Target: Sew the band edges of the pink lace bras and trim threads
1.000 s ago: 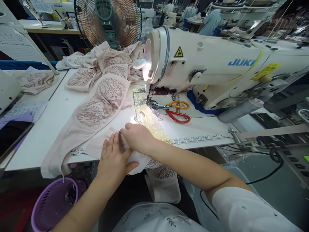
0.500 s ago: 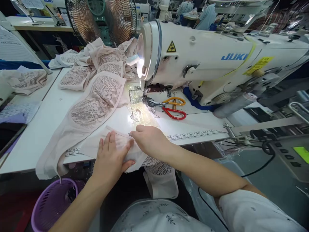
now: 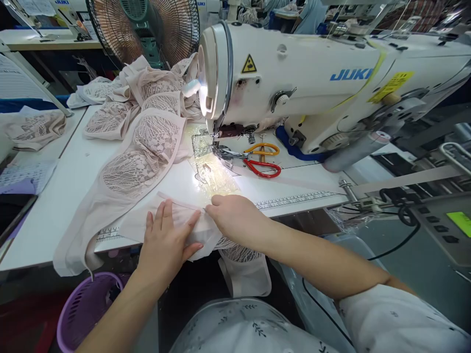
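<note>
Pale pink fabric [image 3: 140, 220] lies at the table's front edge, part of it hanging down with lace. My left hand [image 3: 167, 240] rests on it with fingers spread. Just to its right, my right hand [image 3: 235, 218] is closed in a pinch on a small thin tool [image 3: 205, 210], mostly hidden by the fingers, whose tip is at the fabric near my left index finger. A lace bra [image 3: 138, 162] is spread beyond my left hand. Scissors [image 3: 257, 161] with orange and red handles lie beside the needle area of the white sewing machine [image 3: 294, 73].
More lace pieces [image 3: 147, 83] are heaped in front of a fan [image 3: 147, 29]. A purple basket [image 3: 88, 304] stands below the table at the left. A ruler strip [image 3: 294, 200] runs along the table's front edge. A control box [image 3: 437, 230] is at the right.
The view has shifted slightly. My right hand has moved a little to the right relative to the fabric, and the tool's tip shows less. My left hand stays on the fabric.
</note>
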The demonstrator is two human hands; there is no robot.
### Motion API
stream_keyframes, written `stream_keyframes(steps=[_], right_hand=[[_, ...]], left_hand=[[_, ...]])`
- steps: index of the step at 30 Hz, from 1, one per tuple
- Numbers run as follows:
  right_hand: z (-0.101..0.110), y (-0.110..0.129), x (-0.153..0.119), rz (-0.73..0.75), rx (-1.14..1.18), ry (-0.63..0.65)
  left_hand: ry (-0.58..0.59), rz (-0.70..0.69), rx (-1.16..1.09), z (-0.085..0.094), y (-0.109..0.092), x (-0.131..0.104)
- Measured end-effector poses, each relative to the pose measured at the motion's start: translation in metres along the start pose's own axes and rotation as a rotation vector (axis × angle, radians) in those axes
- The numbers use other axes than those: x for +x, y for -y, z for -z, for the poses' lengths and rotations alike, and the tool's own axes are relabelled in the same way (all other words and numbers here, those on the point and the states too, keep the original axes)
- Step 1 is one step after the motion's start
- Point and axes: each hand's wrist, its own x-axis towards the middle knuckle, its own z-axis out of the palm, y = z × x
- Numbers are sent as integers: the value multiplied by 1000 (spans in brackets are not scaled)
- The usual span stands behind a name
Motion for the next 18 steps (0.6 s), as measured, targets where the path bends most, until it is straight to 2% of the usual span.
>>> stream_keyframes(steps=[2, 6, 11, 13, 18], right_hand=[[5, -2, -13, -63, 16, 15], [1, 0, -34, -182, 229, -89], [-24, -1, -42, -111, 517, -231], [-32, -4, -39, -108, 529, -261], [-30, -8, -20, -125, 384, -274]], left_hand=[[-15, -19, 7, 0, 1, 0], [-74, -49, 17, 3, 0, 1], [-216, -234, -36, 1, -6, 6], [-207, -285, -47, -1, -8, 6], [-108, -248, -49, -5, -11, 2]])
